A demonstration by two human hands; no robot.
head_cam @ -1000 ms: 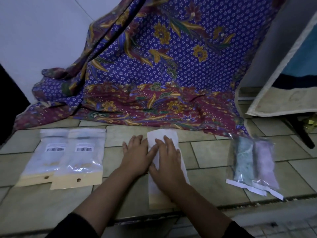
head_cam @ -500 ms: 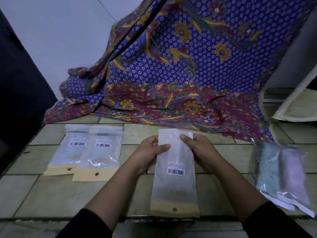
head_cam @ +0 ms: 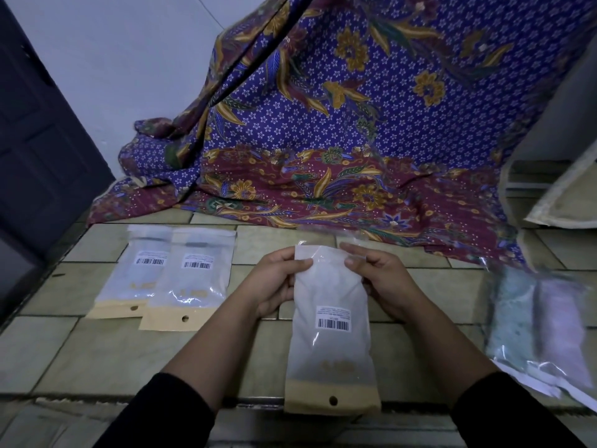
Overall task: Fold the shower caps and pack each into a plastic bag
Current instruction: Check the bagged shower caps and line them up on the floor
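A frosted plastic bag (head_cam: 329, 331) with a barcode label and a tan header strip with a hole lies lengthwise before me on the tiled surface, its far end lifted. My left hand (head_cam: 274, 282) pinches the bag's upper left edge and my right hand (head_cam: 378, 279) pinches its upper right edge. The bag looks filled with something pale; I cannot make out the shower cap inside. Two more bags of the same kind (head_cam: 171, 279) lie side by side at the left, overlapping. At the right lie two clear bags (head_cam: 536, 321), one with green contents, one with lilac.
A purple and maroon flowered cloth (head_cam: 339, 140) hangs down the back and spreads over the far tiles. A dark door (head_cam: 38, 140) stands at the left. A pale framed board (head_cam: 562, 202) leans at the right. The tiled ledge's (head_cam: 97, 357) front edge runs below the bag.
One second ago both hands pressed flat on the bag. They have since turned it label-up and taken hold of its far end; the view has shifted left.
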